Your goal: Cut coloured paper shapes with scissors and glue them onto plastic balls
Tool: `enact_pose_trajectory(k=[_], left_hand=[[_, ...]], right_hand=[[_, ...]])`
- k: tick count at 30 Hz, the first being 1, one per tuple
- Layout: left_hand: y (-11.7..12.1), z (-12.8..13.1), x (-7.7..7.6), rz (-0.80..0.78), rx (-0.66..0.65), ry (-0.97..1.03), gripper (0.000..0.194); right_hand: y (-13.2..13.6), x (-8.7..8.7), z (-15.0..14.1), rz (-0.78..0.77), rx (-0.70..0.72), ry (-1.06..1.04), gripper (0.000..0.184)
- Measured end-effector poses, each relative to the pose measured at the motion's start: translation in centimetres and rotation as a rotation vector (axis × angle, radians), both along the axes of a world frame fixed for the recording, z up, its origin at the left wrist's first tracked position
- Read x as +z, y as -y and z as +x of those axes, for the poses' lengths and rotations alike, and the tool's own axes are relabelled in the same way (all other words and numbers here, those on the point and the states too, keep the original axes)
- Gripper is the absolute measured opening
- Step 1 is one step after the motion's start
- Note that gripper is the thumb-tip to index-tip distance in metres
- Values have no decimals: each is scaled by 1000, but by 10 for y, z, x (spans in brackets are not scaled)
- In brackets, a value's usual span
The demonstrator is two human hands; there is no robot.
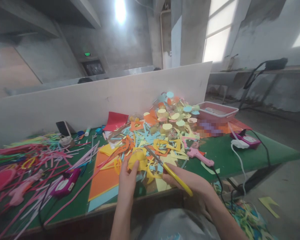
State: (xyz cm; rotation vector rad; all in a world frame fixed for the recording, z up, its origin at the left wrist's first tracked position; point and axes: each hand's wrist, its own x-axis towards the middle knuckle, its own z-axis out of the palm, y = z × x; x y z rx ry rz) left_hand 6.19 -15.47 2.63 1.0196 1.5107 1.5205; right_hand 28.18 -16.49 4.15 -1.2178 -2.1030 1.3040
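My left hand (pixel 127 173) pinches a piece of yellow paper (pixel 140 157) between thumb and fingers above the table's front part. In my right hand (pixel 187 176) are scissors (pixel 176 176) with yellow handles, their blades pointing up and left toward the paper. The blade tips lie close to the paper's right side; whether they touch it, I cannot tell. Below both hands are yellow paper offcuts (pixel 151 175) and a stack of orange sheets (pixel 102 181). A pink glue gun (pixel 200 156) lies to the right of my right hand.
Behind the hands rises a heap of plastic pieces with round paper discs (pixel 175 116). Pink strips (pixel 72 153) and a purple power box (pixel 66 182) lie left. At right stand a pink bin (pixel 217 116) and another purple box (pixel 250 140) with cables. A white partition (pixel 90 96) borders the table.
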Motion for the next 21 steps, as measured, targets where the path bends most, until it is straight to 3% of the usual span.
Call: enact_pose_trajectory(k=[6, 15, 21], left_hand=[[3, 3, 7, -44, 6, 46, 52], [6, -1, 13, -55, 29, -1, 65], [11, -5, 23, -35, 35, -63, 61]], right_hand=[[0, -3, -6, 3, -48, -56, 47], [1, -4, -16, 39, -171, -45, 40], [-1, -5, -20, 86, -213, -52, 41]])
